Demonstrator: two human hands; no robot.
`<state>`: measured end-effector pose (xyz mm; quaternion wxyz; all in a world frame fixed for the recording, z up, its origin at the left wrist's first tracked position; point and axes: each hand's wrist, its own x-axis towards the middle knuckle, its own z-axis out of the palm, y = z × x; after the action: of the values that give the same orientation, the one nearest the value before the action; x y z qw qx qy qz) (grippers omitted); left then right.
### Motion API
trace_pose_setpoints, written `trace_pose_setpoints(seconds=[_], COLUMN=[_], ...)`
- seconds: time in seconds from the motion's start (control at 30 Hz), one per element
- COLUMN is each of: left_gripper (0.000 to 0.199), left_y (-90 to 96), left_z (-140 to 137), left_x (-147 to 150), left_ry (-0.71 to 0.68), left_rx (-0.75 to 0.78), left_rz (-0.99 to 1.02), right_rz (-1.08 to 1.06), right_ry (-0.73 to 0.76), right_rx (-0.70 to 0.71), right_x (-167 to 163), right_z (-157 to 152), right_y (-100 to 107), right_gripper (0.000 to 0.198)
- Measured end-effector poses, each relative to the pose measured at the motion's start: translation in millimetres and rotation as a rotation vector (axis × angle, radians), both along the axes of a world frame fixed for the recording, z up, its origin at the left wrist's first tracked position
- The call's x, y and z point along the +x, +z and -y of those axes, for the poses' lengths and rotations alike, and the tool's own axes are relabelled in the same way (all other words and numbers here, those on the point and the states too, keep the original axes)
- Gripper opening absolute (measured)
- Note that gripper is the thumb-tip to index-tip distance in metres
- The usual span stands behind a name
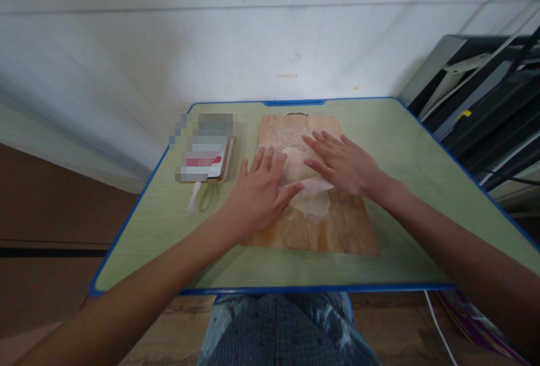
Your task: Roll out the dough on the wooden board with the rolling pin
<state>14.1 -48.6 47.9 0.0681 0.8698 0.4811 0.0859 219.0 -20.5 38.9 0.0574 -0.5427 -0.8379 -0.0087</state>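
A flattened, pale sheet of dough (297, 165) lies on a wooden board (312, 236) dusted with flour. Across the dough runs a whitish, slightly blurred strip (310, 186); whether it is a slim rolling pin or a fold cannot be made out. My left hand (264, 191) lies flat at the left edge of the dough, fingers outstretched and thumb over the strip's left end. On the other side my right hand (340, 163) spreads its fingers over the dough's right part, its palm by the strip's right end. Both palms face down, and their undersides are hidden.
The board rests on a light green table (422, 197) with a blue rim. A partly pixelated phone (202, 158) stands at the left, with a small white object (194, 196) before it. Behind is a white wall (270, 45); dark folded frames (485, 90) lean at the right.
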Motion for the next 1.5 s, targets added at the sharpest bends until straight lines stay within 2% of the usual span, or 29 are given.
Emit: trace_pose_setpoints(seconds=[0.1, 0.27, 0.33, 0.47, 0.57, 0.8, 0.87, 1.0, 1.07, 1.13, 1.27, 1.33, 1.5], left_gripper=[0.062, 0.053, 0.051, 0.056, 0.063, 0.051, 0.052, 0.064, 0.067, 0.067, 0.056, 0.050, 0.055], left_y=[-1.4, -1.3, -1.9, -4.5, -4.8, 1.3, 1.5, -2.0, -3.1, -2.4, 1.7, 2.6, -0.5], left_z=[8, -29, -33, -3, 13, -34, -30, 6, 15, 10, -24, -31, 4], left_x=[1, -2, -3, -4, -2, -2, -2, 1, 3, 4, 0, -3, -3], left_ry=[-0.029, 0.059, 0.053, -0.070, -0.086, 0.052, 0.060, -0.026, -0.040, -0.033, 0.008, 0.015, -0.076], left_rx=[0.053, 0.028, 0.024, -0.001, 0.031, 0.087, 0.088, 0.063, 0.087, 0.100, 0.066, 0.055, 0.010], left_rz=[-0.019, 0.059, 0.084, 0.102, 0.053, 0.037, 0.031, -0.026, -0.060, -0.068, -0.022, -0.001, 0.062], right_rz=[0.015, -0.031, -0.035, 0.006, 0.018, -0.045, -0.051, -0.017, 0.002, -0.006, -0.070, -0.088, -0.047], right_ry=[-0.004, -0.040, -0.059, -0.016, -0.010, -0.042, -0.038, -0.004, -0.007, -0.022, -0.017, -0.011, 0.006], right_rx=[0.022, -0.097, -0.128, -0.038, 0.016, -0.114, -0.091, 0.035, 0.081, 0.083, -0.018, -0.042, 0.073], right_x=[0, -7, -8, -5, -3, -10, -9, -5, -4, -4, -9, -9, -5], right_z=[5, -20, -23, -2, 9, -30, -28, 4, 15, 11, -21, -30, -1], right_y=[0, 6, 7, 5, 2, 5, 4, 1, 0, 0, 2, 3, -1], right_gripper=[0.068, 0.068, 0.067, 0.067, 0.066, 0.066, 0.065, 0.066, 0.064, 0.064, 0.064, 0.064, 0.063])
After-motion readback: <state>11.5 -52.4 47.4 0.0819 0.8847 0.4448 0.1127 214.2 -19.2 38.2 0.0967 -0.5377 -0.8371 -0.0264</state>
